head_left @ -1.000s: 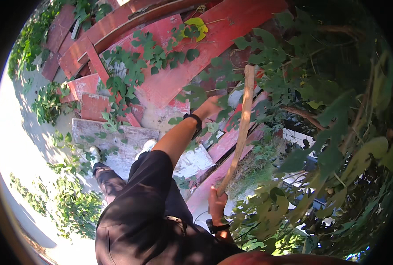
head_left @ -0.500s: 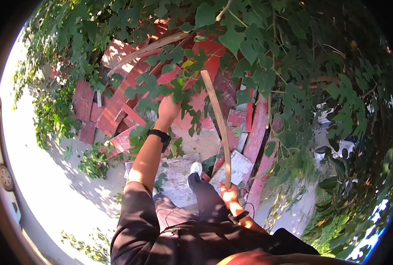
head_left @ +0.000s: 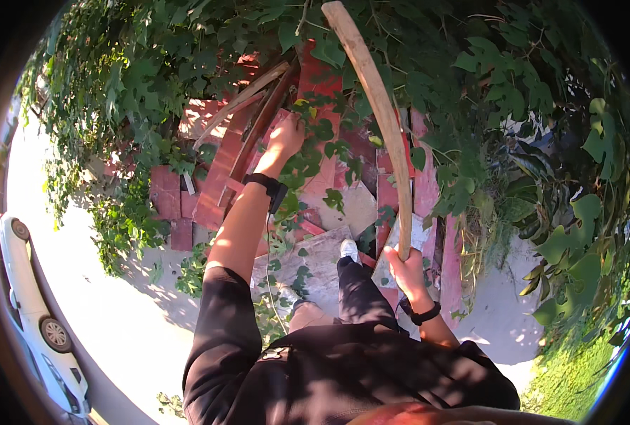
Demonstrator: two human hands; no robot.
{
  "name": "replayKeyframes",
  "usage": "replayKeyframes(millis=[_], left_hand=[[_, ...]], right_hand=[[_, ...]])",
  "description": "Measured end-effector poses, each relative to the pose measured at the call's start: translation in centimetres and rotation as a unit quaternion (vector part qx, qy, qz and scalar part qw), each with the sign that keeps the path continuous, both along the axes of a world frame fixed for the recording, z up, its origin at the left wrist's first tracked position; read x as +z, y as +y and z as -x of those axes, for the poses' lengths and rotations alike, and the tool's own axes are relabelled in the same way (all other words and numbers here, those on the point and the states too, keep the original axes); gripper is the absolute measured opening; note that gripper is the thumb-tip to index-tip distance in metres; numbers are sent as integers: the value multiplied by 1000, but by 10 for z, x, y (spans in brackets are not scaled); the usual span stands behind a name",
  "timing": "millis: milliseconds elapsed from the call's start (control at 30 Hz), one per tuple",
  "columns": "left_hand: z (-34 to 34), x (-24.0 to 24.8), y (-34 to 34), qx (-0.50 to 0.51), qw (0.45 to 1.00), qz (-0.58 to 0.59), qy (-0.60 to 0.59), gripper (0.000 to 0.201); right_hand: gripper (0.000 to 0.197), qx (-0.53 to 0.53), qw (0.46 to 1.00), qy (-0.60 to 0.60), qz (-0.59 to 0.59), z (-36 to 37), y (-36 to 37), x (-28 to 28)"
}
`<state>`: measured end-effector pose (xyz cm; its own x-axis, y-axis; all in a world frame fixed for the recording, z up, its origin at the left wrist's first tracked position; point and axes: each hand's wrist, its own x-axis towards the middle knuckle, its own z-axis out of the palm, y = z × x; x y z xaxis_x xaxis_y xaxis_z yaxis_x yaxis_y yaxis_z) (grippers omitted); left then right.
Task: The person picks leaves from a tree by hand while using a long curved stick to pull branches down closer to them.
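My right hand grips the lower end of a long, curved wooden stick that rises up into the leaves above. My left hand reaches forward on an outstretched arm with a black wristband and closes on a leafy vine stem in front of red wooden planks. What exactly the fingers hold is partly hidden by leaves. My dark trousers and a white shoe show below.
Green vines hang all around, thick at the top and right. A pile of red boards and grey slabs lies underfoot. A white car stands at the left on pale sunlit ground.
The stick has swung higher and more upright into the foliage. My left hand has stretched further forward into the vines, and the view has turned so the car shows at the left.
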<state>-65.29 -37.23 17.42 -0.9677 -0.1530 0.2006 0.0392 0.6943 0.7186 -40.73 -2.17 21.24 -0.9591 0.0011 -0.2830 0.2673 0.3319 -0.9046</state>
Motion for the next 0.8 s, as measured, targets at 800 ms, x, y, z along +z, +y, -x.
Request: replayKeyframes(millis=[800], left_hand=[[145,94,174,2,993,-121,-9,40]], right_hand=[[24,-32,967,212,-136,81,97,106]])
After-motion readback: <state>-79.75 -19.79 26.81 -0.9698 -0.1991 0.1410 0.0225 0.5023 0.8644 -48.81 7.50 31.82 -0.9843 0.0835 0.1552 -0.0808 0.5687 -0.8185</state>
